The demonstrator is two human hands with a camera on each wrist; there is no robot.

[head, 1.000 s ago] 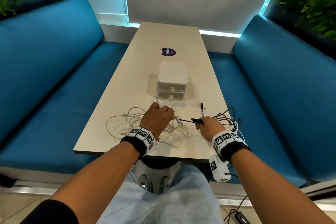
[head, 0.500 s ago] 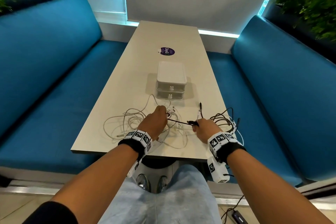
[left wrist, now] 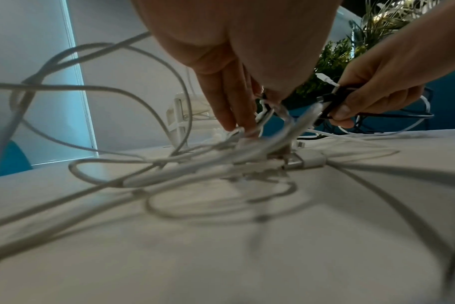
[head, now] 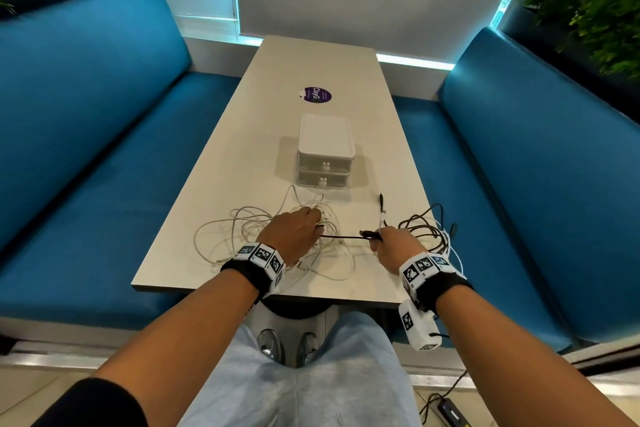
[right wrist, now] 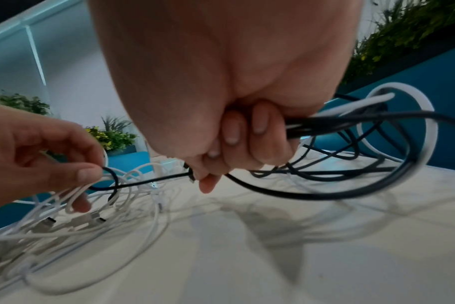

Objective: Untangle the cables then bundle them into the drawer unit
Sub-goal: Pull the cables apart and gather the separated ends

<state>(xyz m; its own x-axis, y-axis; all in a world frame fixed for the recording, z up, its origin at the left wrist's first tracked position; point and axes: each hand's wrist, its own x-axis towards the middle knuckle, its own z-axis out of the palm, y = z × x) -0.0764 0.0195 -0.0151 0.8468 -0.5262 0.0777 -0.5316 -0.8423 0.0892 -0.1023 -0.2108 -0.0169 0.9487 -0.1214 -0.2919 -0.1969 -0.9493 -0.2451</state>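
matt pale laminate table, frosted plastic drawer unit, rubbery white cables, braided black cable

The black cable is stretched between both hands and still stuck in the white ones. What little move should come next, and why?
Probably the right hand should draw the black cable gently rightward while the left hand holds down the white cables. The black strand still runs into the white tangle under the left fingers, so it likely isn't free yet.

Black cable drawn out.
Thin black cable now stretched longer between left hand fingers and right hand fingers.
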